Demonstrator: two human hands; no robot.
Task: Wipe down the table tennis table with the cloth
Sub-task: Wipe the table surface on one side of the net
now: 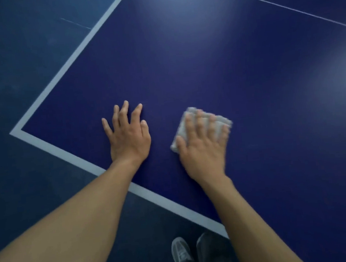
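The dark blue table tennis table (214, 68) fills most of the view, its white-lined corner at the left. My right hand (202, 147) presses flat, fingers spread, on a folded white cloth (183, 127) that lies on the table near the front edge; hand and cloth are blurred. My left hand (127, 134) rests flat on the table surface to the left of the cloth, fingers spread, holding nothing.
White border lines (69, 156) mark the table's front and left edges. A thin white centre line (282, 6) crosses the far right. Blue floor (15, 61) lies beyond the edges. A grey shoe (181, 253) stands below the front edge.
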